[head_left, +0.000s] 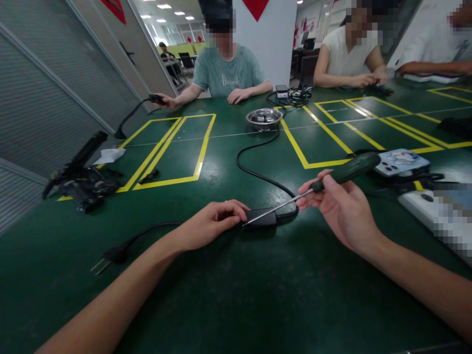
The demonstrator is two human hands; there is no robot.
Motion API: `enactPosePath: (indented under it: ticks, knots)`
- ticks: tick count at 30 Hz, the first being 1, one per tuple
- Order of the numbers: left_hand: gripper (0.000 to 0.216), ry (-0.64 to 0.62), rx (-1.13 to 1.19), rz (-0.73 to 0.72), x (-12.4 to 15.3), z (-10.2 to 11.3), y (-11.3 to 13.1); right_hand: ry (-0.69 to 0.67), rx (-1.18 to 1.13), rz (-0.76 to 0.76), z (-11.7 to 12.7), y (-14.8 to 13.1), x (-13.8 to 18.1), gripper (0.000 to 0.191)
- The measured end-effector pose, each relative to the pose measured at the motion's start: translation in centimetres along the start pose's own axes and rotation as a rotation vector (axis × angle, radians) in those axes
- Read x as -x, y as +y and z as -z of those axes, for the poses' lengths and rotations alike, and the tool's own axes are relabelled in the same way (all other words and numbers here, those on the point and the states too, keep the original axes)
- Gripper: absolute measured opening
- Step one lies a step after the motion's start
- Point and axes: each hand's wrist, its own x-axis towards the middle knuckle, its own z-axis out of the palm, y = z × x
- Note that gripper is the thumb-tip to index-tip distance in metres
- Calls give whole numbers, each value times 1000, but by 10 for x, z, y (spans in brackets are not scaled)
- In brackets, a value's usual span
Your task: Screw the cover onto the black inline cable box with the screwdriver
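Observation:
A small black power adapter (262, 217) lies flat on the green table (228, 295). My left hand (212, 222) rests on its left end, fingers curled over it and pressing it down. My right hand (341, 206) grips a screwdriver (324, 182) with a dark green handle. Its thin metal shaft slants down to the left, and the tip touches the adapter near my left fingertips. A black cable (258, 169) runs from the adapter's right end toward the table's middle. Another cable with a two-pin plug (110, 255) lies left of my left arm.
A steel bowl (264, 118) sits mid-table among yellow tape rectangles (173, 147). Black gear (83, 184) lies at the left edge, a phone (400, 162) and a white device (424, 206) at the right. Three people sit across the table, hands on their own items.

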Motion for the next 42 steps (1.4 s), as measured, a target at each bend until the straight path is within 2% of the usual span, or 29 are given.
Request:
enactPosePath:
  ticks: [4, 9, 11, 13, 15, 21, 23, 27, 29, 32, 34, 37, 40, 42]
  knots:
    - [17, 1, 13, 2, 0, -1, 0, -63, 132, 66, -2, -5, 4, 13]
    - [15, 4, 15, 13, 0, -3, 2, 54, 394, 142, 1, -8, 1, 13]
    - [14, 4, 12, 15, 0, -3, 3, 45, 308, 137, 3, -6, 0, 12]
    - [14, 3, 6, 24, 0, -3, 5, 2, 166, 121, 5, -4, 0, 18]
    - [14, 2, -7, 36, 1, -3, 6, -32, 128, 118, 6, -3, 0, 23]
    - [13, 8, -5, 28, 1, -3, 5, 68, 494, 236, 6, -8, -2, 9]
    - [13, 9, 4, 19, 1, -3, 5, 59, 438, 223, 7, -7, -2, 10]
    - [13, 18, 0, 14, 1, -3, 5, -50, 177, 140, 7, -7, 0, 28]
    - [13, 20, -1, 16, 1, -3, 4, -59, 198, 155, 7, -8, 2, 25]
    - [13, 25, 5, 14, 1, -3, 3, 11, 391, 209, 6, -10, 1, 8]
    - [12, 28, 5, 9, 1, -4, 3, 50, 479, 224, 6, -10, 0, 6]
    - [12, 32, 6, 8, 1, -5, 3, 35, 340, 204, 6, -8, 0, 10]
    - [11, 32, 8, 12, 1, -5, 3, -37, 152, 159, 7, -7, 0, 24]
    - [11, 35, 6, 14, 1, -5, 3, -61, 142, 166, 7, -7, 0, 24]
